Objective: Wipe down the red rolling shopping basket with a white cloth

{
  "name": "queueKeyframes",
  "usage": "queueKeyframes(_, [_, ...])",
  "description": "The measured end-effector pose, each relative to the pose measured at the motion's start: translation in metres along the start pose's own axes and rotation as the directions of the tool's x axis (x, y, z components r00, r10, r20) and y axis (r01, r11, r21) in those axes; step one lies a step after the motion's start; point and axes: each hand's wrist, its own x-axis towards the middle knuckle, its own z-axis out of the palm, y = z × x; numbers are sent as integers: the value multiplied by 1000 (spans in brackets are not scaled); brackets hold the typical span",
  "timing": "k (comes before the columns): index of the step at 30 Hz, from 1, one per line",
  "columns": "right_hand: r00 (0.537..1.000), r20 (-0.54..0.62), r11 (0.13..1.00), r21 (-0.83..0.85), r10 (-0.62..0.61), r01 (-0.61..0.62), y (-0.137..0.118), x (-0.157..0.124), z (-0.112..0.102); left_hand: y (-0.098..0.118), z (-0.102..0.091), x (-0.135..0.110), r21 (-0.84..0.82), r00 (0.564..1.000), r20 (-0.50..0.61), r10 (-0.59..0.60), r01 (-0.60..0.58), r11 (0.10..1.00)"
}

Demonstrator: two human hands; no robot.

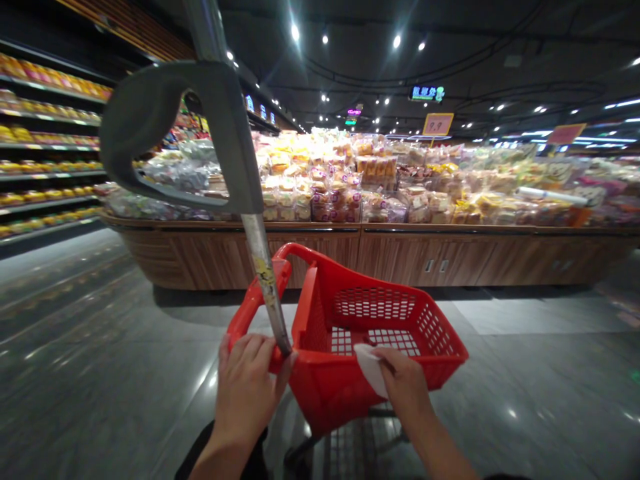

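Observation:
A red plastic shopping cart (380, 287) stands before me, its perforated basket showing no goods inside. My left hand (250, 367) is closed round the cart's red handle (247, 313), with the thumb beside the foot of a metal pole (255, 247). That pole rises toward the camera and carries a large grey looped grip (235, 140); where its lower end joins is hidden by my fingers. Pinched in my right hand (405, 380) is a white wipe or tissue (371, 370), which lies against the near rim of the basket.
Behind the cart runs a long wood-panelled display counter (320, 250), piled with bagged baked goods (335, 180). Shelves of packaged goods (45, 140) line the left side. A price sign (439, 125) stands above the display. Shiny grey tiles (125, 373) cover the floor.

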Motion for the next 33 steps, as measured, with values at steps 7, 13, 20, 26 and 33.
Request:
queueKeyframes(7, [983,100,984,-71,-154,161,-23,20,13,-1,2,0,1,1000,-14,3,-3,1000])
queueKeyframes(13, [983,108,984,-84,-149,158,4,18,17,4,-2,1,0,1000,-2,-23,23,1000])
queueKeyframes(20, [979,39,980,-13,-199,200,-35,12,51,10,0,1,22,999,28,-47,46,999])
queueKeyframes(26, [964,42,959,124,-264,257,-58,-4,69,10,-1,3,24,999,20,-49,48,999])
queueKeyframes(33, [996,11,990,114,-87,85,-37,1,52,13,-3,3,50,998,27,-49,48,998])
